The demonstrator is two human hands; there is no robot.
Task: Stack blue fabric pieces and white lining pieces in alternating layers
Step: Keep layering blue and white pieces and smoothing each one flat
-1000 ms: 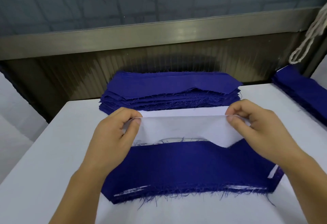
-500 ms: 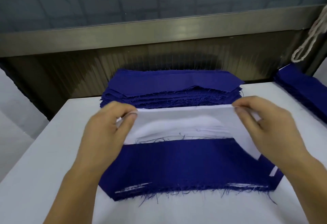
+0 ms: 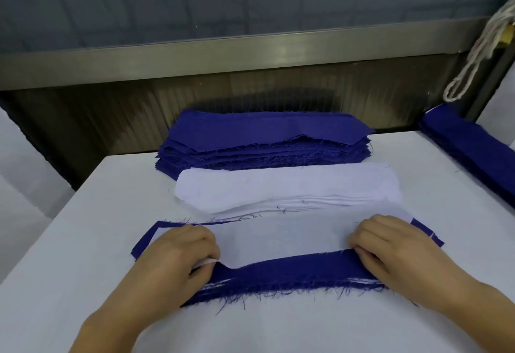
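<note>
Hands come first: the left hand [image 3: 178,252] has its fingers curled over the left end of a white lining piece [image 3: 281,238], pinching its near edge where a small fold of white shows under the fingertips, and the right hand [image 3: 390,244] grips the right end the same way, fingers bent down onto the cloth. That lining piece lies across a blue fabric piece [image 3: 292,271] on the white worktop [image 3: 83,241], covering its far part and leaving a blue band with a frayed near edge exposed. Judging by how it drapes and puckers at the pinch, the lining is very light, thin and limp, likely to slide on the blue cloth and to fold on itself if lifted from one point; holding both ends at once and keeping it taut seems the sound way to shift it square. The blue piece looks a little heavier but just as soft, and its loose threads could snag. Just beyond lies a stack of white lining pieces [image 3: 287,185], and behind that, touching it, a taller stack of blue fabric pieces [image 3: 264,135]. More blue cloth [image 3: 471,140] sits at the far right, under a hanging white cord [image 3: 473,54].
</note>
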